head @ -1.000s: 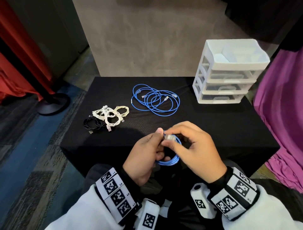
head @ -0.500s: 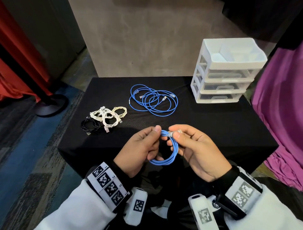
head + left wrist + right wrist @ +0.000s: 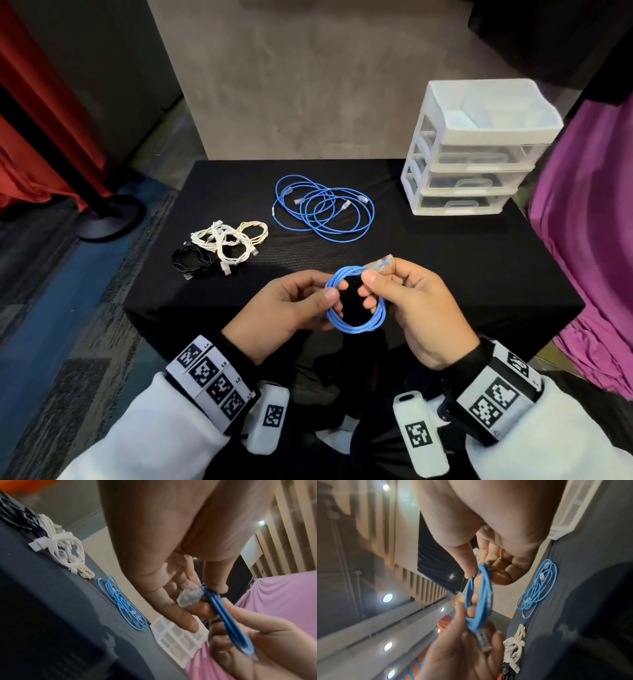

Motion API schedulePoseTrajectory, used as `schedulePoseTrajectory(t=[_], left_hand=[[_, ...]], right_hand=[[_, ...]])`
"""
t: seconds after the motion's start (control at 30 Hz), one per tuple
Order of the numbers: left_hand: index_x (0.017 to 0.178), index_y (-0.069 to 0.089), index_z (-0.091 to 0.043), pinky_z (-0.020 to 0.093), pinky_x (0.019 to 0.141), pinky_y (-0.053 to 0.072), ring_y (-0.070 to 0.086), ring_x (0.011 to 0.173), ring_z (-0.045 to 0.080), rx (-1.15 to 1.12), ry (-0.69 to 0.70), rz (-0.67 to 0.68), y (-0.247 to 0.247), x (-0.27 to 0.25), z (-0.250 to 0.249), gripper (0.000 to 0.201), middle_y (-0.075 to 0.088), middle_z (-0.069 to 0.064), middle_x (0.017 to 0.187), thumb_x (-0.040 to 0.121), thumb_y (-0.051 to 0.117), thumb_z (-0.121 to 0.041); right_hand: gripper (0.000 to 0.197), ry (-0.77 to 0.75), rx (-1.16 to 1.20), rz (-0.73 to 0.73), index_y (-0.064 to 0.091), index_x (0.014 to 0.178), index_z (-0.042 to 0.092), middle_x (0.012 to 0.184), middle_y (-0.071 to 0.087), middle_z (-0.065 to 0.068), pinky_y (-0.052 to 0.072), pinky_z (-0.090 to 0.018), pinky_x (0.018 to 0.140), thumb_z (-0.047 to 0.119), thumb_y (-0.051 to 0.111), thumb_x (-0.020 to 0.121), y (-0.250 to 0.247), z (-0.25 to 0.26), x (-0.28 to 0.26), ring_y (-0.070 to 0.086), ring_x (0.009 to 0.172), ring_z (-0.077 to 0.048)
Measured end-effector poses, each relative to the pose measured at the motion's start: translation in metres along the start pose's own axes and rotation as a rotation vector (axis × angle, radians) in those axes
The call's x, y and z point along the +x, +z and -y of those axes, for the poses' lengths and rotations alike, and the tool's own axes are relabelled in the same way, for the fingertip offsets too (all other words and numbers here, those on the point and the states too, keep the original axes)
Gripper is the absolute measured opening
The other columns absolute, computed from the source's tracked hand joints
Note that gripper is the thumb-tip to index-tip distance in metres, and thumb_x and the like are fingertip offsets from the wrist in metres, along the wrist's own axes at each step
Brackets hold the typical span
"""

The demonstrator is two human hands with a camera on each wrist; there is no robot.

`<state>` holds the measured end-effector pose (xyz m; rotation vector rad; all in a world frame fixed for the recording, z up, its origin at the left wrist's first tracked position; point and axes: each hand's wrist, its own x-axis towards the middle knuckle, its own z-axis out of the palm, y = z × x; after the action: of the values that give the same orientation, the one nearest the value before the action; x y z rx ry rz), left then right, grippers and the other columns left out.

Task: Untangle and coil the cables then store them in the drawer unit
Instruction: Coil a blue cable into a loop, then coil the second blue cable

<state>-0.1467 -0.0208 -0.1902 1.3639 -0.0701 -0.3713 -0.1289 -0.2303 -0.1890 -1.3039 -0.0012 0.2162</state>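
While both hands hold it up over the near edge of the black table [image 3: 445,267], the small blue coil [image 3: 356,323] hangs between them as a tight ring of several turns: the left hand [image 3: 291,308] pinches the loops together on one side with thumb and fingers, apparently so the turns cannot spring apart, and the right hand [image 3: 418,308] pinches the opposite side just under the clear plug [image 3: 382,265], which sticks up free above the thumb, probably ready to be tucked or wrapped to lock the coil. Farther out on the cloth, to the left, lie a black cable bundle [image 3: 191,262] and touching it a heap of white cables [image 3: 227,241]. Beyond them, near the middle, a loose blue cable pile [image 3: 322,212] sprawls in wide overlapping loops, not yet coiled. At the far right corner stands the white drawer unit [image 3: 479,154], its three drawers looking closed and its top tray open, within reach for stowing.
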Motion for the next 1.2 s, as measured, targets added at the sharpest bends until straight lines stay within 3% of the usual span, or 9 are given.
schedulePoseTrajectory(t=[0.13, 0.3, 0.4, 0.5, 0.63, 0.73, 0.93, 1.03, 1.2], left_hand=[[0.103, 0.075, -0.007, 0.027, 0.079, 0.06, 0.07, 0.083, 0.014, 0.089, 0.064, -0.104, -0.006, 0.005, 0.005, 0.023, 0.074, 0.01, 0.086, 0.085, 0.071, -0.019], [0.103, 0.075, -0.009, 0.035, 0.083, 0.06, 0.069, 0.085, 0.017, 0.147, 0.121, -0.129, -0.001, 0.003, 0.009, 0.022, 0.075, 0.01, 0.087, 0.087, 0.07, -0.023], [0.108, 0.071, -0.004, 0.035, 0.081, 0.061, 0.069, 0.084, 0.018, 0.089, 0.088, -0.133, -0.002, 0.004, 0.012, 0.025, 0.074, 0.011, 0.088, 0.089, 0.067, -0.02], [0.111, 0.067, 0.001, 0.031, 0.077, 0.061, 0.069, 0.082, 0.017, 0.083, 0.06, -0.193, -0.008, 0.006, 0.018, 0.019, 0.074, 0.013, 0.089, 0.096, 0.064, -0.011], [0.095, 0.076, -0.015, 0.038, 0.081, 0.058, 0.067, 0.084, 0.017, 0.242, 0.051, -0.289, -0.025, 0.011, 0.03, 0.006, 0.077, 0.008, 0.091, 0.096, 0.07, -0.015], [0.09, 0.079, -0.02, 0.05, 0.087, 0.057, 0.065, 0.079, 0.021, 0.29, 0.024, -0.427, -0.051, 0.017, 0.035, 0.007, 0.076, 0.005, 0.086, 0.093, 0.074, -0.018], [0.092, 0.08, -0.019, 0.046, 0.088, 0.058, 0.068, 0.074, 0.016, 0.367, 0.044, -0.783, -0.12, 0.035, 0.018, 0.029, 0.076, -0.006, 0.079, 0.08, 0.079, -0.045], [0.093, 0.078, -0.018, 0.041, 0.085, 0.058, 0.06, 0.064, 0.012, 0.449, -0.026, -0.87, -0.147, 0.05, 0.016, 0.046, 0.068, -0.009, 0.066, 0.071, 0.075, -0.058], [0.108, 0.073, -0.025, 0.037, 0.094, 0.056, 0.072, 0.085, 0.017, 0.66, -0.102, -0.904, -0.153, 0.056, 0.024, 0.022, 0.075, -0.002, 0.086, 0.089, 0.076, -0.035]], right_hand=[[0.016, 0.122, 0.117, 0.052, 0.071, 0.095, 0.001, 0.079, 0.067, -0.011, 0.055, -0.023, 0.066, 0.015, 0.073, 0.088, 0.001, -0.001, 0.0, 0.061, 0.066, -0.014], [0.016, 0.209, 0.217, 0.089, 0.071, 0.1, 0.007, 0.082, 0.066, -0.009, 0.055, -0.024, 0.067, 0.019, 0.072, 0.089, -0.004, -0.006, 0.002, 0.061, 0.067, -0.014], [0.026, 0.123, 0.063, 0.108, 0.07, 0.112, 0.008, 0.089, 0.068, -0.011, 0.054, -0.027, 0.075, 0.019, 0.072, 0.089, -0.003, -0.014, 0.004, 0.064, 0.074, -0.014], [0.015, 0.101, -0.031, 0.095, 0.072, 0.109, 0.007, 0.091, 0.073, -0.014, 0.055, -0.03, 0.077, 0.012, 0.07, 0.096, -0.001, -0.022, 0.01, 0.066, 0.077, -0.016], [0.011, 0.176, -0.112, 0.123, 0.072, 0.106, 0.007, 0.096, 0.077, -0.012, 0.05, -0.029, 0.069, 0.015, 0.069, 0.099, 0.002, -0.032, 0.031, 0.068, 0.075, -0.014], [0.008, 0.165, -0.298, 0.173, 0.07, 0.104, 0.012, 0.093, 0.073, -0.009, 0.048, -0.022, 0.062, 0.019, 0.066, 0.102, 0.007, -0.039, 0.053, 0.065, 0.077, -0.012], [0.009, -0.04, -0.71, -0.031, 0.073, 0.088, 0.022, 0.077, 0.07, 0.01, 0.053, -0.035, 0.077, 0.029, 0.073, 0.094, -0.011, -0.06, 0.111, 0.062, 0.072, -0.009], [0.005, -0.105, -0.824, -0.081, 0.074, 0.095, 0.022, 0.098, 0.071, 0.007, 0.054, -0.036, 0.094, 0.026, 0.073, 0.095, -0.01, -0.06, 0.132, 0.067, 0.084, -0.011], [0.04, -0.043, -1.08, 0.061, 0.065, 0.133, 0.02, 0.145, 0.049, 0.001, 0.045, -0.036, 0.112, 0.035, 0.072, 0.095, -0.012, -0.062, 0.16, 0.067, 0.11, -0.023]])
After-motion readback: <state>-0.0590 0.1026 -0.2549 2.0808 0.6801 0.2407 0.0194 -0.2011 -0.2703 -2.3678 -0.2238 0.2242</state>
